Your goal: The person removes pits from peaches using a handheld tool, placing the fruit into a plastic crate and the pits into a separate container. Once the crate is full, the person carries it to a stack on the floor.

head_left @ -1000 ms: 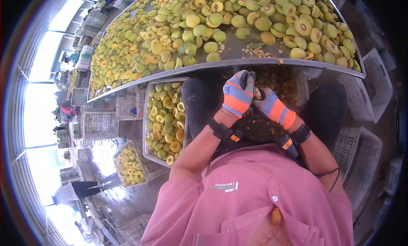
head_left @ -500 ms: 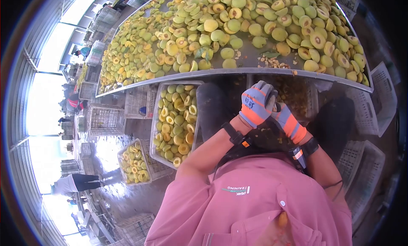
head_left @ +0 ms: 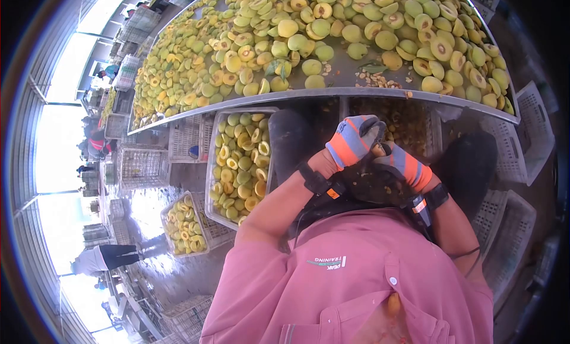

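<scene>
My left hand (head_left: pixel 356 141), in a grey and orange glove with dark fingertips, is closed above my lap. Close beside it, my right hand (head_left: pixel 405 165), gloved alike, is closed with its fingertips on a small brownish-yellow piece of apricot (head_left: pixel 379 150). The piece sits between the two hands, partly covered by the fingers. Whether the curled left fingers grip anything else is hidden. Just beyond the hands runs the metal edge of a table (head_left: pixel 320 93), heaped with green-yellow halved apricots (head_left: pixel 439 47), some with brown pits showing.
A crate of apricot halves (head_left: pixel 242 166) stands left of my knees, with a smaller filled crate (head_left: pixel 185 225) farther left. Under the table is a crate with brownish bits (head_left: pixel 409 127). White crates (head_left: pixel 504 243) stand at the right. A person (head_left: pixel 110 258) stands in the far left background.
Both hands have shifted slightly; the left has turned and moved a little left and down, and the brownish fruit piece now shows between them. The view has shifted a little.
</scene>
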Demonstrator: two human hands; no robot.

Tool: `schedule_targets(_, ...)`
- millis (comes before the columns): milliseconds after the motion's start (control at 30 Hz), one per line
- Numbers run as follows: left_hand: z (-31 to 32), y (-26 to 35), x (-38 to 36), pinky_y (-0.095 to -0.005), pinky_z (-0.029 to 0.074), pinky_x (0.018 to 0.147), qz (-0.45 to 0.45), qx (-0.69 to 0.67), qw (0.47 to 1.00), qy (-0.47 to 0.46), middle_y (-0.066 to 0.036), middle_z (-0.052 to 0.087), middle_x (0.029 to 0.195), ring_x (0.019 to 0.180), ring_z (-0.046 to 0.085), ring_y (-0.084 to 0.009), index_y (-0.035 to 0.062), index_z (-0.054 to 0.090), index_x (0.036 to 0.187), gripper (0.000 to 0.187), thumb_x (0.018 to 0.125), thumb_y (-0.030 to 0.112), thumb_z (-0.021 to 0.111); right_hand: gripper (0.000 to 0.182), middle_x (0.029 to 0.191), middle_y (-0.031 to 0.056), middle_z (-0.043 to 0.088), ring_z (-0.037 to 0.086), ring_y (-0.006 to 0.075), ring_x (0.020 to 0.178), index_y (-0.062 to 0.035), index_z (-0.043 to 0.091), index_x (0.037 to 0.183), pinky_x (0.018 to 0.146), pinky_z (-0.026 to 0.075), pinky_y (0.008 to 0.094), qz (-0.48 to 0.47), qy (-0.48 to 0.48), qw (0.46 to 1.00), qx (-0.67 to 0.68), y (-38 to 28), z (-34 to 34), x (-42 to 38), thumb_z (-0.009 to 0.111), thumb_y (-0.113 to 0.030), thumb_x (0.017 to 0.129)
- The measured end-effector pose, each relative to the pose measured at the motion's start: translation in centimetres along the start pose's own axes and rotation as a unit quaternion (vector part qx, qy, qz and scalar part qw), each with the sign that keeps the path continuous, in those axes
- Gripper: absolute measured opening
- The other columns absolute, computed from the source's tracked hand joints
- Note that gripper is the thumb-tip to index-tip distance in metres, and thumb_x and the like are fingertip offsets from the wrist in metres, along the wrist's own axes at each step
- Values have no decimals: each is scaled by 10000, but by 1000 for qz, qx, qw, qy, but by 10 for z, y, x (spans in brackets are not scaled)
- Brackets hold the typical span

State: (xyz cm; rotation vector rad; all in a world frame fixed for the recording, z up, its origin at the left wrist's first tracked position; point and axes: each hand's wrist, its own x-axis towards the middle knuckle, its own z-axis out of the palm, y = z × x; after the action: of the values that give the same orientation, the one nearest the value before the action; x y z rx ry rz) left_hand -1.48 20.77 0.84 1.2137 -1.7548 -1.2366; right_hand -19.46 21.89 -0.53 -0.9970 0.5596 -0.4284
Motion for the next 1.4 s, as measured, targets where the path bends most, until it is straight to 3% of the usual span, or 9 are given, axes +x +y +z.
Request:
schedule_targets(133,14,-5,-4,-259,445,629,98,-38,990,89,-31,581,746,706,504,-102,4,609,875,218,942,190,519,241,871,25,619,560,102,681,-29,604,1073,587,461,254,-20,-21,999,27,16,-7,-1,610,-129,854)
schedule_targets(233,15,-2,5,-262,448,659,126,-124,980,92,-42,588,778,727,504,-103,-2,608,892,269,958,240,511,233,700,17,554,479,104,505,-8,585,1050,443,381,256,107,-137,920,352,19,-15,-6,592,-132,853)
schedule_targets(400,15,-12,11,-239,468,712,-44,-404,913,39,-32,624,820,774,561,-91,-2,632,923,261,963,235,530,237,573,-15,461,407,87,438,9,580,1023,399,319,254,75,-94,933,340,19,-10,-5,593,-138,837)
schedule_targets(633,-57,-8,-30,-241,470,721,49,130,936,322,-71,647,885,778,586,-121,-3,628,976,114,868,18,598,139,640,-6,566,496,72,518,-22,677,861,453,383,239,67,196,973,-101,36,-12,26,621,-147,835)
schedule_targets(767,-108,-15,-70,-267,524,661,-68,-349,844,401,-87,647,921,785,624,-149,-4,578,1143,248,897,15,553,152,617,-31,524,471,53,521,-42,678,922,444,364,235,83,218,971,-61,29,-4,28,636,-173,859)
schedule_targets(1000,-137,-65,-121,-306,472,529,-95,-421,773,466,-195,641,887,666,610,-269,-10,582,1100,577,966,510,370,170,596,-42,487,448,55,502,-54,675,957,430,342,239,99,205,973,-46,41,0,39,646,-191,860)
schedule_targets(1100,-142,-86,-141,-295,472,524,-98,-384,794,460,-200,642,867,678,619,-265,1,586,1083,558,975,495,351,177,599,-54,482,443,51,498,-63,673,999,427,337,236,164,233,959,-2,48,-4,44,630,-180,874)
schedule_targets(1267,-119,-126,-176,-231,447,583,-176,-262,800,511,-25,620,859,724,566,-114,38,650,987,164,829,8,613,169,645,-53,523,477,59,508,-82,662,1015,422,340,240,104,157,959,-210,69,-26,45,529,-130,921)
schedule_targets(1400,-90,-162,-220,-229,449,681,-215,-123,816,522,3,615,876,754,534,-84,31,656,1002,180,836,-9,598,241,738,-45,564,527,62,604,-110,607,1121,521,386,239,205,155,958,-126,57,-18,45,477,-121,917)
